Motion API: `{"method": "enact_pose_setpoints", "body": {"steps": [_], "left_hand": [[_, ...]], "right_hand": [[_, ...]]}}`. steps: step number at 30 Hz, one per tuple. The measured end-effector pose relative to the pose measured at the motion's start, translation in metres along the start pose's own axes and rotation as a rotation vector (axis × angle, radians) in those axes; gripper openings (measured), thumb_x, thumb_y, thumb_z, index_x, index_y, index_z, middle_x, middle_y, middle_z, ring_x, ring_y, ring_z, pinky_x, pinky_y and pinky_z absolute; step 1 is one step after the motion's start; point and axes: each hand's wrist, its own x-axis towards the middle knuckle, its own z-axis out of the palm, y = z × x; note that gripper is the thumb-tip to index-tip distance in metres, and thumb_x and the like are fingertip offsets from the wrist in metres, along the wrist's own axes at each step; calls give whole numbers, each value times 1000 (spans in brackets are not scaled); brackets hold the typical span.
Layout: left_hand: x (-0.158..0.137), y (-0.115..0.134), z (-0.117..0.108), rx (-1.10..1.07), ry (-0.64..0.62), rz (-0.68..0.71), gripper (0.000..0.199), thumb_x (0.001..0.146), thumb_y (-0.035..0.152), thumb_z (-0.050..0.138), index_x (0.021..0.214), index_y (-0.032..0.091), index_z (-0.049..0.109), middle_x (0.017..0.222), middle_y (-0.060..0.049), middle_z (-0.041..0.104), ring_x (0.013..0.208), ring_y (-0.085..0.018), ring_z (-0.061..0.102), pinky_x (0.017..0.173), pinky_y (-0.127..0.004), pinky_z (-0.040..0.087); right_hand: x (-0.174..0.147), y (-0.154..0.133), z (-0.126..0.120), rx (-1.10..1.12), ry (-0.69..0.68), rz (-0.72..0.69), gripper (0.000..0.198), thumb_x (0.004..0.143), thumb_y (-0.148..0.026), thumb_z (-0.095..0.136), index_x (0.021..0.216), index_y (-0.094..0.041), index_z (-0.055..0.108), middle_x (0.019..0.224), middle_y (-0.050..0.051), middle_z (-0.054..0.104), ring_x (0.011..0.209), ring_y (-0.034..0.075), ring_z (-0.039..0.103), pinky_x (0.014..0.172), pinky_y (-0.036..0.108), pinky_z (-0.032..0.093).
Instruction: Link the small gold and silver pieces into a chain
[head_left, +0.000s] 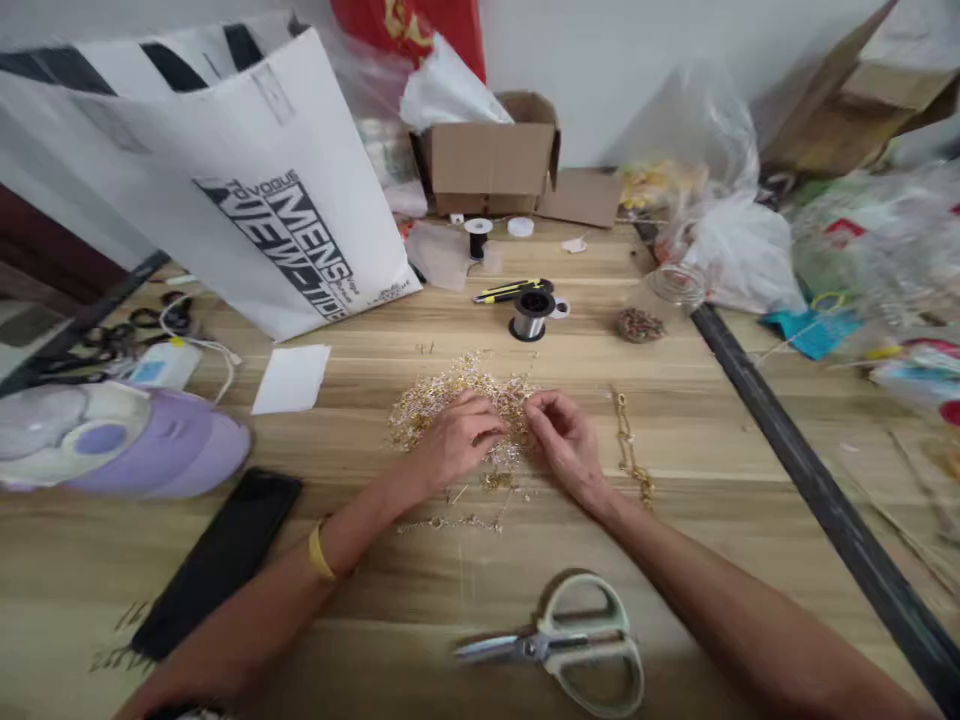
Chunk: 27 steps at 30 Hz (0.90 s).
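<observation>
A loose pile of small gold and silver jewellery pieces (427, 400) lies in the middle of the wooden table. Over its right part is my left hand (461, 435), fingers curled together; whatever they pinch is too small to name. My right hand (564, 440) rests at the pile's right edge, thumb and forefinger pressed together, and anything between them cannot be made out. Just below the hands lie a small cluster of gold bits (496, 481) and a thin silver chain (450, 523). A gold chain (624, 440) is stretched out right of my right hand.
Scissors (536, 648) lie near the front. To the left are a black phone (225, 560), a purple-white device (172, 440) and a white paper (291, 379). Behind the pile stand a wire spool (530, 322), cutter knife (499, 292), clear jar (651, 310), paper bag (247, 200) and cardboard box (491, 160).
</observation>
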Motion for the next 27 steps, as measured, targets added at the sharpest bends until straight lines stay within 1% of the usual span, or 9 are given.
{"method": "enact_pose_setpoints", "body": {"steps": [3,5,8,15,22,27], "left_hand": [[3,7,3,46,-87,48,15,88,17,53,80,14,66,79,-5,60,84,-18,50,81,-32,40],[6,9,5,72,-118,58,19,89,18,52,78,13,65,77,-5,60,82,-18,49,79,-32,40],[10,10,8,96,-141,42,20,89,19,51,76,13,66,76,-5,60,81,-18,49,77,-31,40],[15,5,14,118,-213,43,16,88,22,53,82,15,67,81,-6,63,84,-19,52,80,-31,41],[18,8,12,172,-269,74,18,89,17,47,87,16,65,90,-6,64,91,-20,53,85,-35,42],[21,10,12,220,-307,120,21,90,14,43,87,15,63,92,-8,63,95,-20,54,88,-36,43]], "right_hand": [[1,-2,0,16,21,25,21,84,-38,59,81,-17,56,61,-3,49,55,10,43,50,21,36],[2,-3,0,38,27,33,22,83,-39,59,80,-17,55,60,-3,48,54,10,43,49,21,35],[2,-4,0,69,19,30,23,83,-39,60,79,-17,55,61,-3,47,54,9,42,48,21,34],[3,-2,0,109,0,23,24,82,-40,59,80,-16,54,63,-3,47,53,8,41,47,20,35],[3,1,0,139,-3,14,22,82,-37,59,81,-16,56,65,-2,48,54,8,42,49,21,36],[4,4,-1,132,1,1,20,82,-36,60,81,-16,57,65,-2,50,55,9,44,50,21,37]]}}
